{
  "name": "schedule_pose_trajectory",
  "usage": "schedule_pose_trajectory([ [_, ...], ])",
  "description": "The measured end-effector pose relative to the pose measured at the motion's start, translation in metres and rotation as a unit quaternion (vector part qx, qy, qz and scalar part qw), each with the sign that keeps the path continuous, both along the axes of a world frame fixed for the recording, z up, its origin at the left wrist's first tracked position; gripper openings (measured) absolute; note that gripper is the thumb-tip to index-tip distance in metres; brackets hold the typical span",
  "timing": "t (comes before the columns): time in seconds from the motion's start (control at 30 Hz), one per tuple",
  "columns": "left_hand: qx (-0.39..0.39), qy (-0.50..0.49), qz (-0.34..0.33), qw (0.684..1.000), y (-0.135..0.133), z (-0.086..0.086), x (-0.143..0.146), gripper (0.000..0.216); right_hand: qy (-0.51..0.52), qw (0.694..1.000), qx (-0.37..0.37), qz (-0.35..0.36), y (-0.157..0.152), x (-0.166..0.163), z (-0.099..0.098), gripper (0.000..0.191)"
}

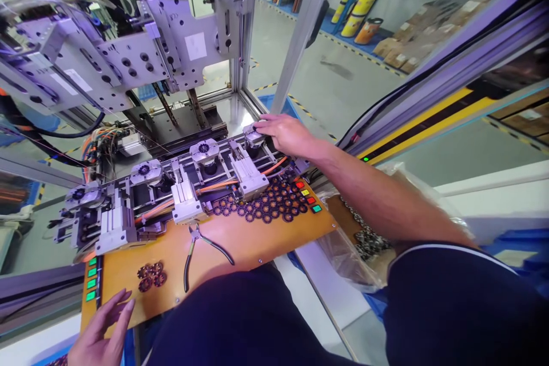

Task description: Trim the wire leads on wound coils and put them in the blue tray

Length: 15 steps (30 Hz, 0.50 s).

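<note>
My right hand [286, 134] reaches to the rightmost metal fixture [253, 136] of the machine, its bent fingers pressed together at the fixture's top. Whatever lies under the fingertips is hidden. Three more fixtures stand to the left, among them one in the middle [206, 151] and one further left [146, 171], each with a dark ring on top. Low at the left, my left hand [103, 329] hangs open near the board's edge, thumb apart from the fingers. A small group of dark ring-shaped coil parts [151, 275] lies just beyond it.
On the orange board [240, 246] are cutting pliers [195, 234] with spread handles, many dark rings [270, 200], and coloured buttons at right [311, 200] and left [91, 283]. A plastic-lined box of metal parts [371, 240] stands right. Machine plates [171, 40] hang above.
</note>
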<state>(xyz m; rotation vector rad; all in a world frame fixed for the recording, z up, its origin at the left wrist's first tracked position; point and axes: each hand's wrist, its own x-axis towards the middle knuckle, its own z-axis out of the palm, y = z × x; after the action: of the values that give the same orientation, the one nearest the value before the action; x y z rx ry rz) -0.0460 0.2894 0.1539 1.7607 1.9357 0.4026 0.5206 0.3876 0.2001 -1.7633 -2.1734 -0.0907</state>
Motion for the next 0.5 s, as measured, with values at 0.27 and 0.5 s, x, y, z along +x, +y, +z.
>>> schedule_pose_trajectory([
  [0.27,-0.005,0.04,0.098,0.994,-0.001,-0.011,-0.003,0.054,0.052,0.99,0.111,-0.065,-0.037,-0.021,0.004,0.045],
  [0.5,0.006,-0.053,0.107,0.993,-0.012,-0.067,-0.035,0.068,0.245,0.849,0.217,-0.416,-0.176,-0.052,-0.072,0.049],
])
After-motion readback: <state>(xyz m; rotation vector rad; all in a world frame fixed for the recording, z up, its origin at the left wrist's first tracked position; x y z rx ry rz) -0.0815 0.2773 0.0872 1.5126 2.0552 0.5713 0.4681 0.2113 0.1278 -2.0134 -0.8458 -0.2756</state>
